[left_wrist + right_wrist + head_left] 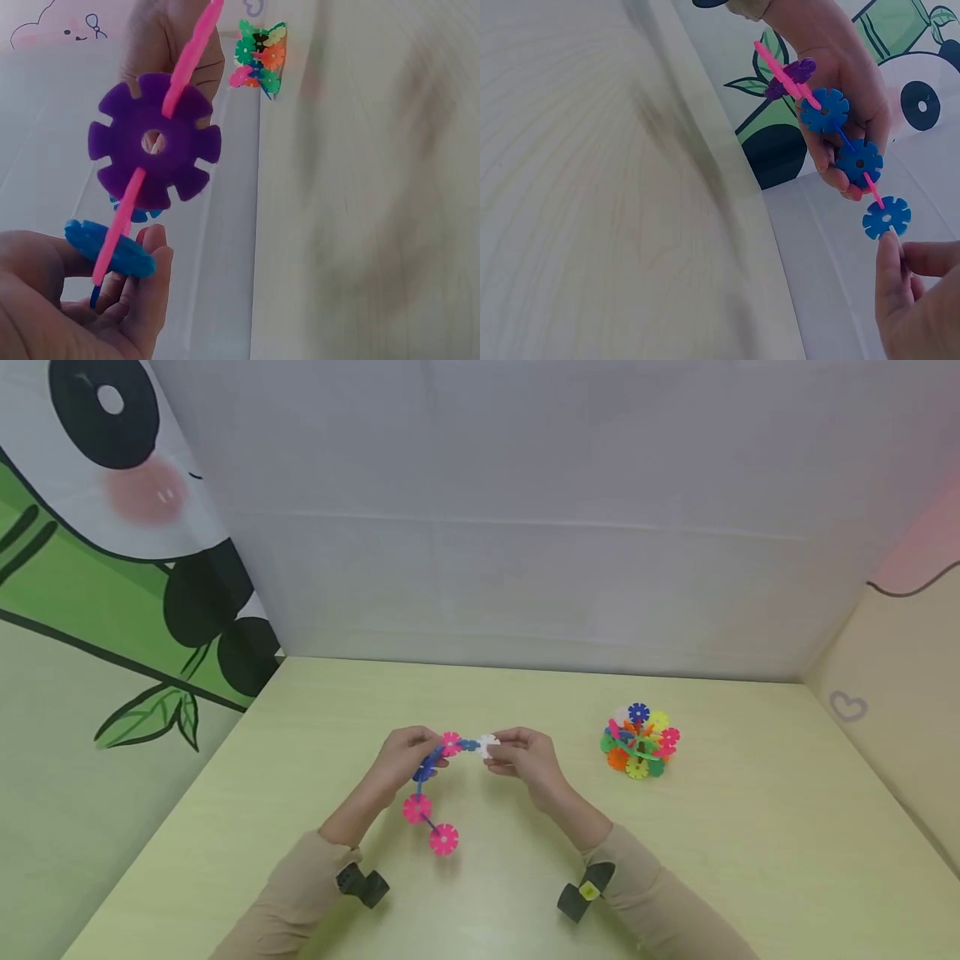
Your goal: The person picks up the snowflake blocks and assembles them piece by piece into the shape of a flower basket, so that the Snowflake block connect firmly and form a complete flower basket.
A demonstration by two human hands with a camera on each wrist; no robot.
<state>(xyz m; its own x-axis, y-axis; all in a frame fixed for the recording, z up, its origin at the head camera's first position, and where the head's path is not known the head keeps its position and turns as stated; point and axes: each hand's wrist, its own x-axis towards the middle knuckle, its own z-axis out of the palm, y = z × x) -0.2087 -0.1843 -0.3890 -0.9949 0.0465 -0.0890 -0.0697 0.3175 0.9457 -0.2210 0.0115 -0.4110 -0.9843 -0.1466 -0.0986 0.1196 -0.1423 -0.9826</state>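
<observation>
A chain of notched plastic snowflake discs hangs from my left hand (405, 758), whose fingers grip it near a blue disc (423, 770). Below that hand dangle two pink discs, the lowest pink disc (443, 839) just over the table; a purple disc (154, 141) links pink ones in the left wrist view. From the left hand the chain runs right through another pink disc (451, 743) and a blue disc (886, 218). At this end my right hand (528, 760) pinches a white disc (489, 746) between thumb and fingers. In the right wrist view the white disc is mostly hidden by fingertips.
A cluster of joined multicoloured snowflake discs (640, 742) sits on the pale table (750, 827) to the right of my hands. Behind the table stands a white backdrop (525, 593), with a cartoon-printed panel (150, 610) at left.
</observation>
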